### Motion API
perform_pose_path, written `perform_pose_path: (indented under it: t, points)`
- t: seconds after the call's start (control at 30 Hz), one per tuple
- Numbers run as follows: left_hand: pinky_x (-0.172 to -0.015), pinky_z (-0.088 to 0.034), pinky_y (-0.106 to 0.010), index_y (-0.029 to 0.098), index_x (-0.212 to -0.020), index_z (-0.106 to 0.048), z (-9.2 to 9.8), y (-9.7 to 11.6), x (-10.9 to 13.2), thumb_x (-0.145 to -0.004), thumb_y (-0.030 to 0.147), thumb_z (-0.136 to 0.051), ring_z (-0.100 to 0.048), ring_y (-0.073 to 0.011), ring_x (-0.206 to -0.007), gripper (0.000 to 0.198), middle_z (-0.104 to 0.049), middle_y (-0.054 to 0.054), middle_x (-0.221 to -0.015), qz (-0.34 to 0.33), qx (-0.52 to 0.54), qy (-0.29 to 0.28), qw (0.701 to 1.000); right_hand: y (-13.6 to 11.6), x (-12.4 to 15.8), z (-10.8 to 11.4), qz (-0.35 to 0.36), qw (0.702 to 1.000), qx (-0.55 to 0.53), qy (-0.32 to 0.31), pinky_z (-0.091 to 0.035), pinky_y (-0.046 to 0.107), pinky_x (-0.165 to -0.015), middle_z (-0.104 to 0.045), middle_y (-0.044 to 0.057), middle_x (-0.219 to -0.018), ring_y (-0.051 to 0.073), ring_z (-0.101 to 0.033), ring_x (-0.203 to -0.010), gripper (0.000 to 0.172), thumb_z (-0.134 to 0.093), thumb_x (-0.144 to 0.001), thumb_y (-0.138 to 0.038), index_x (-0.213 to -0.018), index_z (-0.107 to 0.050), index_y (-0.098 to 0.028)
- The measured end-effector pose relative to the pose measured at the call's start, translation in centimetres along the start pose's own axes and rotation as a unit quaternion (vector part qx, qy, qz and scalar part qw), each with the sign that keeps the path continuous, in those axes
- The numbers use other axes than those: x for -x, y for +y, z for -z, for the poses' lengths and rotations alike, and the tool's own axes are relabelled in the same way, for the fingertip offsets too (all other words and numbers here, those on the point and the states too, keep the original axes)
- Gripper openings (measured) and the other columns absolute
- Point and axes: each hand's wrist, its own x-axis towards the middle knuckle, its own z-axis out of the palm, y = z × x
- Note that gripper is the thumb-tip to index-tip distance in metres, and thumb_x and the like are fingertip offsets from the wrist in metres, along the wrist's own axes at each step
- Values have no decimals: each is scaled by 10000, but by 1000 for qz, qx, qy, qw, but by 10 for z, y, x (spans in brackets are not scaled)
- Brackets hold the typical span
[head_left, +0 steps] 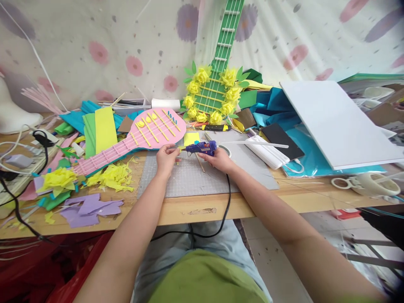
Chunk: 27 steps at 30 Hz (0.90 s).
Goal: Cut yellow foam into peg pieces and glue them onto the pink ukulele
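Note:
My right hand [218, 159] is wrapped round a blue hot glue gun [201, 147], its nozzle pointing left. A long translucent glue stick [261, 144] juts from the gun's back end. Close to the nozzle, my left hand [168, 159] has its fingers pinched together; a small bit of yellow shows at the fingertips, too small to name. Both hands are over a grey cutting mat [189, 185]. Behind my left hand lies a pink paper guitar [158, 130] with yellow strips and white strings. A green paper guitar [210, 94] ringed with yellow flowers leans against the curtain.
Yellow paper scraps [113, 176], purple paper [90, 209] and a yellow paper flower [59, 181] lie at left by a power strip [19, 179]. A yellow-black cutter [216, 127], white board [337, 122] and scissors [342, 182] are also there. The gun's black cord [227, 202] hangs over the edge.

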Motion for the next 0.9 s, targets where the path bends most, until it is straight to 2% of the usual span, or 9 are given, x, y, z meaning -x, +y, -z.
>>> perform_pose_path:
  t: [0.3, 0.43, 0.53, 0.6, 0.67, 0.77, 0.9]
  points:
    - [-434, -469, -212, 147, -845, -561, -1, 2, 3, -543, 260, -684, -570, -118, -570, 345, -571, 8, -621, -8, -10, -29, 999, -6, 1, 2, 6, 999, -8, 32, -375, 238, -461, -567, -4, -548, 139, -525, -525, 456, -565, -666, -557, -927, -606, -186]
    - [-429, -471, -210, 147, -862, -559, -1, 2, 5, -540, 263, -686, -561, -112, -573, 365, -570, 11, -630, -11, -3, -54, 998, -3, -3, 11, -20, 998, -13, 64, -386, 249, -482, -542, 3, -512, 136, -508, -510, 419, -556, -659, -580, -773, -618, -181]
    - [-420, -466, -203, 153, -855, -560, -1, 2, 6, -542, 268, -686, -555, -107, -568, 357, -562, 16, -629, -14, 3, -65, 998, 10, -9, 33, -61, 989, -5, 138, -400, 262, -509, -547, 19, -521, 134, -504, -510, 452, -537, -651, -608, -676, -606, -162]
    - [-414, -459, -195, 156, -855, -561, -1, 3, 6, -546, 267, -684, -556, -103, -566, 351, -562, 17, -637, -12, 7, -63, 998, 24, -12, 52, -76, 977, 33, 196, -411, 275, -542, -576, 36, -568, 153, -527, -560, 478, -545, -635, -610, -732, -624, -149]
    - [-413, -459, -194, 158, -862, -559, 0, 4, 5, -546, 260, -685, -562, -103, -567, 355, -565, 16, -648, -7, 13, -58, 998, 39, -15, 69, -98, 968, 85, 217, -421, 296, -589, -618, 66, -652, 180, -557, -626, 524, -548, -623, -622, -800, -636, -137]
    - [-431, -475, -213, 157, -868, -549, 0, 5, 5, -532, 252, -694, -578, -113, -578, 378, -575, 13, -656, 7, 32, -50, 998, 54, -19, 82, -152, 952, 169, 206, -426, 332, -667, -650, 119, -821, 233, -588, -765, 587, -531, -627, -640, -895, -631, -127]
    - [-449, -485, -224, 147, -869, -542, 2, 7, 4, -513, 255, -709, -584, -116, -581, 408, -584, 11, -663, 22, 65, -41, 997, 54, -21, 82, -189, 934, 243, 183, -420, 349, -725, -634, 151, -955, 264, -583, -884, 653, -471, -664, -661, -1013, -589, -122]
